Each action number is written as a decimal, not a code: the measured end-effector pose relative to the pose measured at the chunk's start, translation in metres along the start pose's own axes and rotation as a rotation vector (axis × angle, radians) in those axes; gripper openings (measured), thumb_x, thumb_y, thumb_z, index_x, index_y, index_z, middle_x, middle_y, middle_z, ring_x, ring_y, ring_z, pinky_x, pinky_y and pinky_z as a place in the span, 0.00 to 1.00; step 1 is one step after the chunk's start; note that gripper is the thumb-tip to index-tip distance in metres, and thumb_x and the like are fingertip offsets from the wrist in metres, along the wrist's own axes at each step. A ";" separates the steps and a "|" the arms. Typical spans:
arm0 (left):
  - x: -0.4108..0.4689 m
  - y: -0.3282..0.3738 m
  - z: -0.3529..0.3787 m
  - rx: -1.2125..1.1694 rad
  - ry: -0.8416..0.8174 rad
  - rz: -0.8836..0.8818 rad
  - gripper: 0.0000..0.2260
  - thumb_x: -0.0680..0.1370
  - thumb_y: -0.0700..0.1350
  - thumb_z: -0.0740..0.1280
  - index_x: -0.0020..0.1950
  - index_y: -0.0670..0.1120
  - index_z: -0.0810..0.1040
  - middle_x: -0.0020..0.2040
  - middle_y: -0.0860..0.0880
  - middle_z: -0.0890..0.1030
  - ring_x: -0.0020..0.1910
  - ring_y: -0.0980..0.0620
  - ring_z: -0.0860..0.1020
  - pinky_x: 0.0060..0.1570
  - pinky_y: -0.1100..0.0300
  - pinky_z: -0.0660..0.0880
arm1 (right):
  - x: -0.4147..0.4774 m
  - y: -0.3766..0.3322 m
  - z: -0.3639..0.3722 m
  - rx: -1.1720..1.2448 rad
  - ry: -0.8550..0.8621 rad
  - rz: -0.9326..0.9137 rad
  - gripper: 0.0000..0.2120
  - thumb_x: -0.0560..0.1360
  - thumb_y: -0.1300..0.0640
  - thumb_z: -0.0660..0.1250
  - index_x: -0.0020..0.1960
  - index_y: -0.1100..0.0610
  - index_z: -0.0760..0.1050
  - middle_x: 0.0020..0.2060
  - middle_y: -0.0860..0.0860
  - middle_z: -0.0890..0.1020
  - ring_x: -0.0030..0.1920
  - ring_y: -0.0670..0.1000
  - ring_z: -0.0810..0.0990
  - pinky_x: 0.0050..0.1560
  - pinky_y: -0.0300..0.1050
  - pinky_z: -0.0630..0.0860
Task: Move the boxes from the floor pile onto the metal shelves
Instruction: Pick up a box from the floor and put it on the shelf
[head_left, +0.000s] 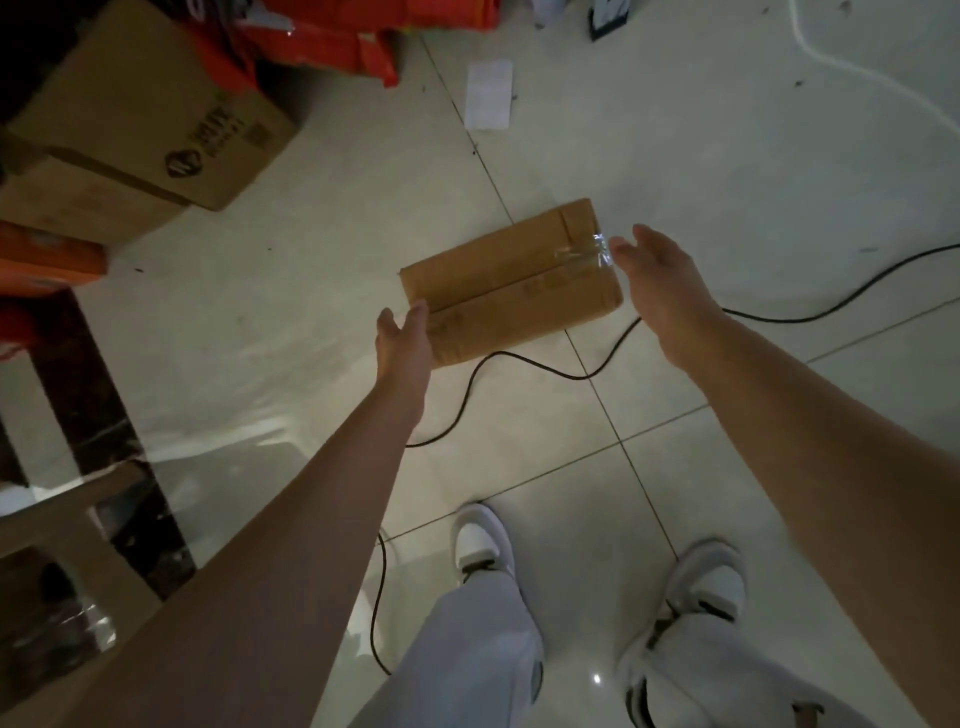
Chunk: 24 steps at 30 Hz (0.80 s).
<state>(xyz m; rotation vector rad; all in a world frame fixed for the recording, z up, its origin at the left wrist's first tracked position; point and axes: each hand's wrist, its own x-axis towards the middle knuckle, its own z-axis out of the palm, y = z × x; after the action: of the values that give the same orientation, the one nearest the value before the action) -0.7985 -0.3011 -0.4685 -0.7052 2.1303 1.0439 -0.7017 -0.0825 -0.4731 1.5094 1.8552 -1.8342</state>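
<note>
Both hands are released, with straight fingers and nothing held. The left hand (402, 345) is at the near left corner of the small cardboard box (511, 283), and the right hand (657, 275) is at its far right end, by the shiny tape (587, 252). Whether either fingertip touches the cardboard cannot be told. The box lies flat on the tiled floor (727, 156), turned at a slant to the person's stance.

The step in hand looks like the pick-up. It should go best with the palms closing on the two short ends at once and the fingers hooking under the bottom edges, not pressing on the slick tape. The box should be kept level as it rises.

A black cable (519, 358) loops just beside the box's near edge and trails back between the white shoes (483, 540). A straight lift and a careful step should keep it from snagging.

There is open tile to the right and ahead. A large carton (140, 119) and orange packs (363, 36) crowd the left. A sheet of paper (488, 93) lies farther off. No metal shelves are in view.
</note>
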 end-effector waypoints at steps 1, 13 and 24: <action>0.010 -0.002 0.002 0.002 0.001 -0.006 0.30 0.82 0.58 0.58 0.81 0.51 0.53 0.79 0.47 0.59 0.76 0.44 0.62 0.71 0.47 0.60 | 0.011 0.002 0.006 -0.008 -0.002 -0.003 0.29 0.79 0.44 0.63 0.77 0.51 0.62 0.75 0.50 0.67 0.74 0.50 0.66 0.74 0.50 0.62; 0.026 -0.005 0.009 -0.037 -0.130 -0.029 0.28 0.78 0.63 0.60 0.75 0.52 0.67 0.68 0.52 0.74 0.64 0.48 0.73 0.67 0.46 0.69 | 0.024 0.008 0.024 -0.082 -0.029 -0.068 0.17 0.79 0.44 0.63 0.60 0.54 0.76 0.53 0.51 0.80 0.49 0.47 0.78 0.43 0.41 0.71; -0.218 0.102 -0.093 -0.195 -0.174 0.222 0.25 0.82 0.57 0.59 0.77 0.53 0.57 0.65 0.54 0.68 0.62 0.54 0.67 0.59 0.58 0.63 | -0.175 -0.146 -0.077 0.023 0.079 -0.179 0.26 0.75 0.42 0.68 0.71 0.50 0.70 0.65 0.52 0.75 0.61 0.52 0.77 0.54 0.44 0.75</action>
<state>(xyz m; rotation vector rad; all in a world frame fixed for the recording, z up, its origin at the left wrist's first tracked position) -0.7592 -0.2845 -0.2138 -0.4531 2.0063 1.3940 -0.6756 -0.0792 -0.2337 1.4869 2.0738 -1.9029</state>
